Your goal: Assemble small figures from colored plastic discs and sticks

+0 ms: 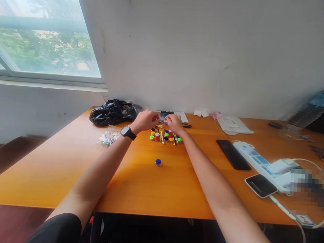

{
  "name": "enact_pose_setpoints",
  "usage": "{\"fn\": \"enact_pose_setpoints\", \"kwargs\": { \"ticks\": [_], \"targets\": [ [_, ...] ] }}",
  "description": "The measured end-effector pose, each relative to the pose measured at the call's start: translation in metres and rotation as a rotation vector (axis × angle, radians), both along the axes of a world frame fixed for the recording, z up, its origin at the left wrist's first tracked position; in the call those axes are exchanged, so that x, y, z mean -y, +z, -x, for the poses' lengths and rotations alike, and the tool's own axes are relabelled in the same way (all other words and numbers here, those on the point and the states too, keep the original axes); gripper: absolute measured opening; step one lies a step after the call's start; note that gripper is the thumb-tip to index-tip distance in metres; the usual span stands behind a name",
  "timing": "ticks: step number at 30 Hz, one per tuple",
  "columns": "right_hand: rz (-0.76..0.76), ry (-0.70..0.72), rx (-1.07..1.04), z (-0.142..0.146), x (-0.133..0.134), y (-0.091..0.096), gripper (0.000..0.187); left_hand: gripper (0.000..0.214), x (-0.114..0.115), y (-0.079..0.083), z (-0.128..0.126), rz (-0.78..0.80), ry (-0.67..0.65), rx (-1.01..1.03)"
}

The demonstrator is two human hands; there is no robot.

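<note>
Both my arms reach far across an orange table (137, 185). My left hand (147, 120), with a black watch on the wrist, is closed in a pinch on one end of a thin blue stick (163, 122). My right hand (175, 123) is closed on the stick's other end. Just in front of the hands lies a cluster of small coloured round pieces and sticks (165, 136). A single blue round piece (158, 162) sits alone nearer to me.
A black plastic bag (113, 112) lies at the back left, with a clear packet of small parts (109, 137) beside it. To the right are two dark phones (233, 154) (260, 185), a white power strip (260, 163) with cables, and papers (234, 125) by the wall.
</note>
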State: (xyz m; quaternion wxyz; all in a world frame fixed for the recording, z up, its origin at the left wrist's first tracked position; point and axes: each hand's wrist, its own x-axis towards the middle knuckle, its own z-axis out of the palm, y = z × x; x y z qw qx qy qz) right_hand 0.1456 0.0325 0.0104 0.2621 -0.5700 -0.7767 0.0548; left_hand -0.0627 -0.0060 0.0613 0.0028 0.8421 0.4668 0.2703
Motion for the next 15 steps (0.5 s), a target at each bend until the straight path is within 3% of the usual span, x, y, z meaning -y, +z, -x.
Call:
{"fn": "enact_pose_setpoints", "kwargs": {
  "ticks": [5, 9, 11, 15],
  "targets": [
    [0.050, 0.273, -0.396, -0.009, 0.002, 0.018, 0.028, 0.021, 0.003, 0.013, 0.007, -0.085, 0.093, 0.123],
    [0.074, 0.278, -0.507, -0.015, 0.000, 0.022, 0.028, 0.023, 0.017, 0.017, -0.009, -0.335, 0.112, 0.130],
    [0.062, 0.255, -0.545, -0.018, -0.002, 0.023, 0.027, 0.028, 0.027, 0.015, -0.028, -0.472, 0.017, 0.097],
    [0.009, 0.232, -0.578, -0.027, -0.002, 0.029, 0.026, 0.033, 0.055, 0.002, -0.067, -0.514, -0.383, -0.142]
  ]
}}
